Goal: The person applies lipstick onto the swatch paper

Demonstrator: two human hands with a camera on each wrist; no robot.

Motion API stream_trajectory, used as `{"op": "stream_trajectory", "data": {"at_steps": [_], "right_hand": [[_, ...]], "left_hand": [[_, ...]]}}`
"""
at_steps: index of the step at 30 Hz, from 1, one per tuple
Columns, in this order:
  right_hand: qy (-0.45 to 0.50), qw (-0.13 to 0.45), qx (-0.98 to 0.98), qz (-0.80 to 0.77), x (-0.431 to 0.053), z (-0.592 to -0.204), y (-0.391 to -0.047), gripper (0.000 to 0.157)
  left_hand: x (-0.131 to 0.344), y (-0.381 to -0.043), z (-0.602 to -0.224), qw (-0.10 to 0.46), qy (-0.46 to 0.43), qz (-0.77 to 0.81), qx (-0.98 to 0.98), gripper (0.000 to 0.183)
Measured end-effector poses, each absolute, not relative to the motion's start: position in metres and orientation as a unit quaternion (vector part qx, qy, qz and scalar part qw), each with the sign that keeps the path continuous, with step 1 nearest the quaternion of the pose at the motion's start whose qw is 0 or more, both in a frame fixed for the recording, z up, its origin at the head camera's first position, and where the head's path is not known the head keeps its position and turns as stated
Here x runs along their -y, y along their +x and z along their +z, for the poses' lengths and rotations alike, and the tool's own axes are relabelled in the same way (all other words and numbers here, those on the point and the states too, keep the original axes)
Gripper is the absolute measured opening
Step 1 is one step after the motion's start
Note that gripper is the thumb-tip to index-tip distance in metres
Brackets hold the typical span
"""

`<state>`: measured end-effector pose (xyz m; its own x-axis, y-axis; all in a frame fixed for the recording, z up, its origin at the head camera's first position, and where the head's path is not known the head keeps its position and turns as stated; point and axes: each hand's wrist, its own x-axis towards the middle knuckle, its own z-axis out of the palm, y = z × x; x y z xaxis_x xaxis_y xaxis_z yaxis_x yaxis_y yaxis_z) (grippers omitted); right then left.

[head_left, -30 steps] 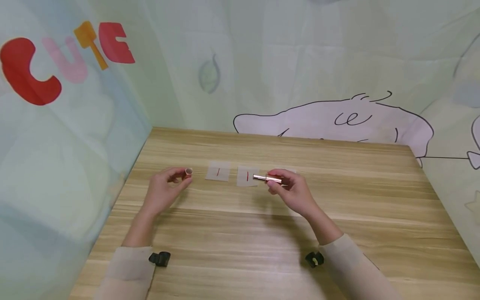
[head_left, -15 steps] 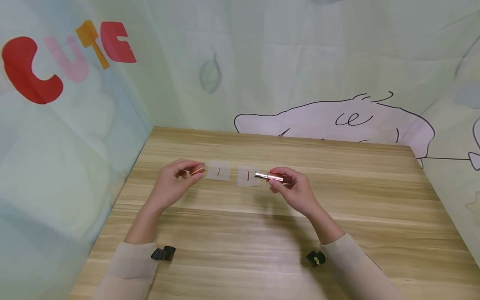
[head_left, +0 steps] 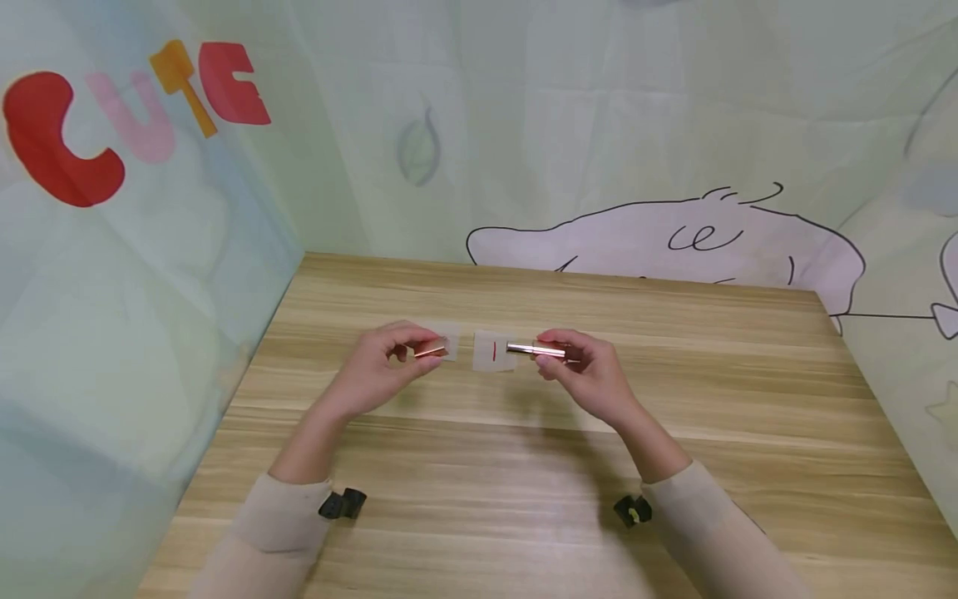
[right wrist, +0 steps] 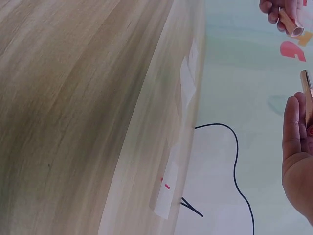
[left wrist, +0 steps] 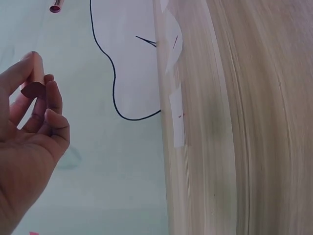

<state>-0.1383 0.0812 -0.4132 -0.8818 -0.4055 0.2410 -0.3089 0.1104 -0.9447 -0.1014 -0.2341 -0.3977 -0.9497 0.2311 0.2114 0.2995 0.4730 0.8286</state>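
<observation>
My left hand pinches a rose-gold lipstick cap between thumb and fingers. The cap's open end faces right, toward the lipstick. My right hand grips that lipstick by its shiny rose-gold base, its silver inner tube pointing left. A short gap parts cap and tube, both held above the table. Between the hands lies a white paper square with a red stroke on it. Another paper square is partly hidden behind my left hand. In the right wrist view the cap shows its hollow opening.
Under both hands spreads a wood-grain table, its back edge meeting a printed cloth backdrop. In the right wrist view, a paper piece with a red mark lies near the table's back edge.
My left hand has moved right with the cap, over the left paper square, and turned the cap's opening toward the lipstick. My right hand has barely shifted; the lipstick lies more level.
</observation>
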Motion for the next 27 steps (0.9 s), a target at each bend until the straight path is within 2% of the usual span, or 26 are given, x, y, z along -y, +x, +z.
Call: {"op": "stream_trajectory", "data": {"at_steps": [11,27], "right_hand": [[-0.249,0.049,-0.744,-0.618,-0.078,-0.414,-0.136,0.027],[-0.267,0.055,-0.759,-0.591,-0.075,-0.414,-0.136,0.025]], "left_hand": [[0.216,-0.1,-0.4,0.007,-0.172,-0.487,0.856,0.023],[0.2,-0.105,-0.399,0.002,-0.198,-0.458,0.866,0.021]]}}
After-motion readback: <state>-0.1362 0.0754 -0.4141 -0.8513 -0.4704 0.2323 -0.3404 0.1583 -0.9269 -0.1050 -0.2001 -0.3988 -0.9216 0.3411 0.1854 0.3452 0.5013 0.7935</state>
